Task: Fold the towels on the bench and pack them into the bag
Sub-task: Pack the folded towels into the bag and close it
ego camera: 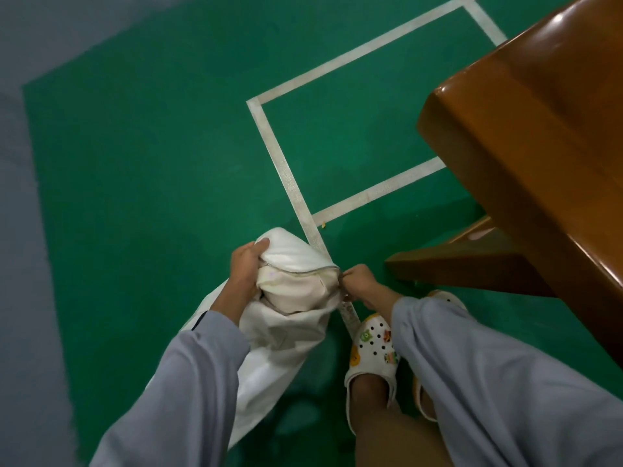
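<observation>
A cream cloth bag (283, 335) hangs in front of me over the green floor, its zipped top bulging with pale fabric (290, 288) inside. My left hand (244, 271) grips the bag's left top end, thumb over the rounded white corner. My right hand (359, 281) pinches the right end of the zip line, where the zipper pull seems to be. The brown wooden bench (526, 129) stands to my right; no towel shows on the part in view.
White tape lines (269, 139) cross the green court floor (151, 163). My feet in white clogs (372, 352) with coloured charms stand just below the bag. A lower bench rail (472, 261) juts out near my right hand. A grey floor strip runs along the left.
</observation>
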A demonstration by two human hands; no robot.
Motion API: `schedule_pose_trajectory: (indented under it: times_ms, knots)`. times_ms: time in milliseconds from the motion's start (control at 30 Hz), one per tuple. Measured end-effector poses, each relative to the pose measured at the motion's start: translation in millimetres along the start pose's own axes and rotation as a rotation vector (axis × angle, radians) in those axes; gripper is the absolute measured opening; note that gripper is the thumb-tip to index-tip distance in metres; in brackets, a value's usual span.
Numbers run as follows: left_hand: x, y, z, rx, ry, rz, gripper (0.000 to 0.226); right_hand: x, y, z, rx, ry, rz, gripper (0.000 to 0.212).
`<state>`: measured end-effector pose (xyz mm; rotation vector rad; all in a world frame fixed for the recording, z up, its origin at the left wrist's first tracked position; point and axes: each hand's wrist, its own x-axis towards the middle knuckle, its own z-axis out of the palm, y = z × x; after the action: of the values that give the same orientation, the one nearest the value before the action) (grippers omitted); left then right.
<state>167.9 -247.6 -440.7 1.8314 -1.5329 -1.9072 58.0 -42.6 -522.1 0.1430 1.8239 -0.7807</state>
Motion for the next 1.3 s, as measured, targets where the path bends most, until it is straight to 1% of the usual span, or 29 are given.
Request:
schedule_pose_trajectory:
  times_ms: [67,167,233,267,300,333,400,467,500,567,633,700,800,900,1000,1067,1133,1200,1300]
  knots:
    - [-4.1,1.4,4.6,0.062,-0.013,0.048,0.017,9.5,-1.0,2.6,-0.076,0.032,-0.003,0.016]
    - [-15.0,-0.8,14.7,0.201,-0.06,0.101,0.016,7.5,-14.3,-4.1,-0.126,0.095,-0.043,0.024]
    - [-20.4,-7.3,20.4,0.255,-0.089,0.128,0.03,4.3,-27.4,-13.7,-0.161,0.1,-0.079,0.029]
    - [-23.2,-11.7,22.0,0.303,-0.09,0.161,0.038,2.7,-36.4,-18.3,-0.129,0.11,-0.081,0.032]
    - [-23.9,-18.4,23.5,0.358,-0.086,0.212,0.041,3.3,-46.1,-22.0,-0.094,0.126,-0.093,0.032]
    - [-28.2,-23.6,26.9,0.41,-0.085,0.268,0.038,4.9,-56.6,-22.7,-0.078,0.116,-0.13,0.029]
    - [-42.5,-35.0,36.5,0.488,-0.06,0.396,0.035,-0.7,-80.6,-12.5,-0.113,0.013,-0.241,0.021]
    - [-59.7,-49.5,50.9,0.525,-0.031,0.51,0.034,-6.4,-99.4,5.9,-0.146,-0.093,-0.297,0.025]
    - [-67.1,-56.6,59.0,0.536,-0.024,0.564,0.033,-7.4,-105.0,14.8,-0.184,-0.116,-0.314,0.026]
    - [-76.2,-68.4,71.1,0.511,0.013,0.619,0.03,-6.5,-112.6,26.4,-0.369,-0.157,-0.324,0.025]
    - [-79.4,-71.4,76.8,0.49,0.048,0.636,0.027,-4.7,-118.9,30.6,-0.515,-0.204,-0.283,0.034]
    - [-80.9,-73.2,77.5,0.494,0.057,0.65,0.028,-6.2,-124.5,30.3,-0.603,-0.204,-0.28,0.038]
    - [-86.1,-78.4,76.6,0.518,0.033,0.651,0.028,-2.7,-124.3,31.4,-0.742,-0.133,-0.302,0.032]
    - [-88.6,-83.7,79.0,0.524,-0.016,0.635,0.031,2.0,-120.5,31.6,-0.895,-0.132,-0.29,0.03]
    - [-86.6,-81.6,79.9,0.5,-0.025,0.632,0.035,1.6,-119.4,35.8,-0.973,-0.102,-0.321,0.016]
    - [-86.4,-79.5,79.0,0.473,-0.032,0.635,0.035,5.0,-115.5,41.6,-0.976,-0.08,-0.311,0.011]
    - [-88.3,-78.2,79.6,0.475,-0.024,0.65,0.036,4.4,-115.3,43.2,-0.986,-0.082,-0.276,0.012]
    - [-91.4,-77.2,80.6,0.493,-0.006,0.656,0.037,6.1,-118.3,39.7,-1.029,-0.143,-0.239,0.014]
    - [-95.9,-79.6,81.1,0.501,-0.018,0.67,0.036,10.6,-120.6,28.9,-1.036,-0.174,-0.24,0.026]
